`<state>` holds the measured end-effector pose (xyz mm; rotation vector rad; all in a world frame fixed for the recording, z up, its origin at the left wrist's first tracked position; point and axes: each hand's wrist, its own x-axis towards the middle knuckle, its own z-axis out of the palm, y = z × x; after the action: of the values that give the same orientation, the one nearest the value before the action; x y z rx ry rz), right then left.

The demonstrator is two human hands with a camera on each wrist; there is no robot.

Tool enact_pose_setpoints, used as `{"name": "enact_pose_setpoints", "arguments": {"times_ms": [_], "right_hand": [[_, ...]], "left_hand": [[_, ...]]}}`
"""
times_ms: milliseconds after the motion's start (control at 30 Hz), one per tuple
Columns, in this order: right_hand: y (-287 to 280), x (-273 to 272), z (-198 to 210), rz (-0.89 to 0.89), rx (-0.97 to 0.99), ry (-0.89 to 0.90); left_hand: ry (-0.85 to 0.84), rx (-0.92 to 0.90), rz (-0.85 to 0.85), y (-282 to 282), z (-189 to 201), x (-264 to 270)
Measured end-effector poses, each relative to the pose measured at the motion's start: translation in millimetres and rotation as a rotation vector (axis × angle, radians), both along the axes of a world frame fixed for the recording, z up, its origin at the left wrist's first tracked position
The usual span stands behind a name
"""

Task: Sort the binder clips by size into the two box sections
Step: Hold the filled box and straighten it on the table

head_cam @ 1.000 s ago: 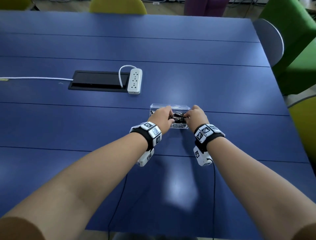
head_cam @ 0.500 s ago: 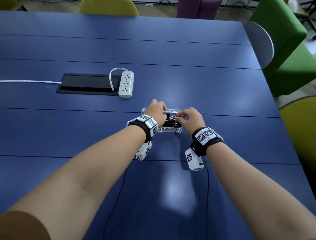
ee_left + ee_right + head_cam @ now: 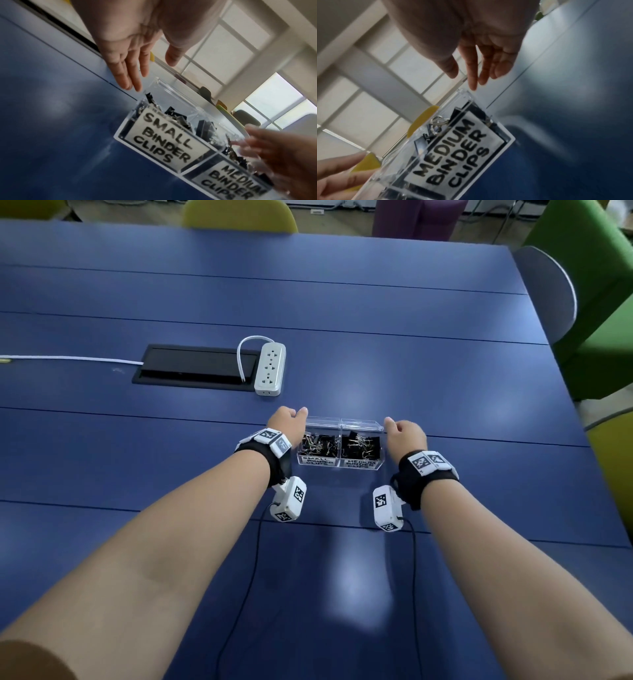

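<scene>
My left hand [image 3: 287, 422] and right hand [image 3: 404, 433] sit at the two ends of the clear box [image 3: 342, 423], fingers loose and straight, holding nothing. The box sits on the blue table [image 3: 445, 378], lids up at the back. Small clips [image 3: 317, 444] fill the left part and medium clips [image 3: 362, 446] the right. I think the sorting looks done. To close the lids well, I should bring both down together, slowly, so no clip gets caught.
</scene>
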<state>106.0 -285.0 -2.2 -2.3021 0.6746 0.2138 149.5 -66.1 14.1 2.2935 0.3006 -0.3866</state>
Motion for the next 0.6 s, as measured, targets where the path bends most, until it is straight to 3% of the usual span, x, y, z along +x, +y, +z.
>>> {"name": "enact_pose_setpoints", "arguments": {"times_ms": [67,133,267,367,467,600], "right_hand": [[3,0,0,-0.009,0.084,0.147],[5,2,3,0.006,0.188,0.174],[4,4,11,-0.057,0.429,0.025],[-1,-3,12,-0.101,0.528,-0.071],[-3,-21,5,-0.025,0.461,-0.127],[1,-49,-14,0.143,0.207,-0.142]], "left_hand": [[0.049,-0.041,-0.021,-4,5,-1],[0.061,-0.104,0.003,-9,11,1],[0.012,-0.375,0.197,-7,15,5],[-0.073,-0.449,0.259,0,13,1],[-0.109,-0.383,0.109,8,11,-21],[-0.166,-0.171,-0.135,16,-1,-47]]}}
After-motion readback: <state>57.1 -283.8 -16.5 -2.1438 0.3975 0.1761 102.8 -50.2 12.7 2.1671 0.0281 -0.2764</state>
